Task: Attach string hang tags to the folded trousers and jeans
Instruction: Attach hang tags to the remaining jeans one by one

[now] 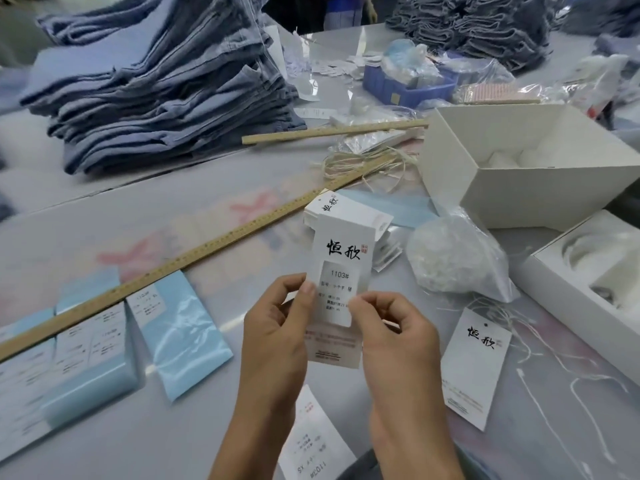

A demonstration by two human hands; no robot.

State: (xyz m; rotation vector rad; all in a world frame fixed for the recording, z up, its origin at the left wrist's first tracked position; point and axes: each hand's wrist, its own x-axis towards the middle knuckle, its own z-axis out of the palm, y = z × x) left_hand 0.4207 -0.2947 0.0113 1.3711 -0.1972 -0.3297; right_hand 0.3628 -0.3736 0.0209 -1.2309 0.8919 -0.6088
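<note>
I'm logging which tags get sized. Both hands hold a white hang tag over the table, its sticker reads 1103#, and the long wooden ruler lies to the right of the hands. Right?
Not quite. The head view shows the long wooden ruler lying to the left of the hands, running up toward the centre. The rest holds: left hand and right hand pinch the white hang tag, sticker reading 1103#.

Bright, even overhead light falls flat and cool, leaving only faint soft shadows. Glare streaks the blue plastic sleeves (188, 327) and the clear bag (457, 258). Wide-angle bending curves the counter (173, 209) edges. Small print looks soft; the far denim stacks (162, 84) blur slightly.
</note>
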